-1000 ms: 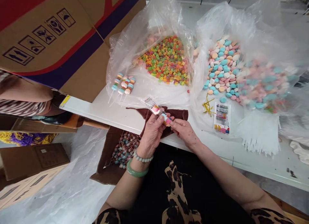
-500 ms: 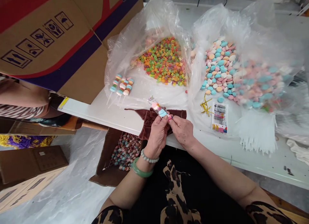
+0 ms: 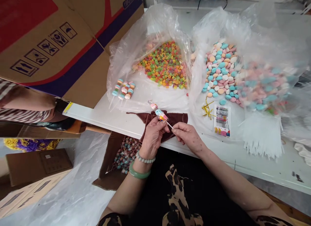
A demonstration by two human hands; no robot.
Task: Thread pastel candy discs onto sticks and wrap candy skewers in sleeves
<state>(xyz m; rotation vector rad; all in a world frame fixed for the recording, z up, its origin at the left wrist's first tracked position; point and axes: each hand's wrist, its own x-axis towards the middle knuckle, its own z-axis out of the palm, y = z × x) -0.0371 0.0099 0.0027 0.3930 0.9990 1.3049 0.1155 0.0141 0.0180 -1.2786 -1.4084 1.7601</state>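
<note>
My left hand point(image 3: 153, 134) is closed around a candy skewer point(image 3: 160, 114) in a clear printed wrapper, its pastel and coloured candies pointing away from me. My right hand point(image 3: 189, 137) pinches the end of the skewer's white stick point(image 3: 169, 124), just right of the left fingers. Beneath both hands a brown cloth point(image 3: 179, 119) lies at the table edge. Several finished-looking candy skewers point(image 3: 123, 89) rest to the left on clear plastic. Gold twist ties point(image 3: 207, 110) and a flat printed packet point(image 3: 222, 119) lie to the right.
Ring gummies point(image 3: 167, 65) and pastel candies point(image 3: 222, 68) sit in open plastic bags. White sticks point(image 3: 263, 135) lie in a bundle at right. A large carton point(image 3: 80, 47) stands at left. Below the table, a box point(image 3: 107, 184) holds many wrapped skewers. Another person's arm point(image 3: 29, 98) shows far left.
My right hand has moved right and slightly down, away from the left hand, and the white stick now shows between them. The left hand has shifted slightly left, still holding the wrapped skewer.
</note>
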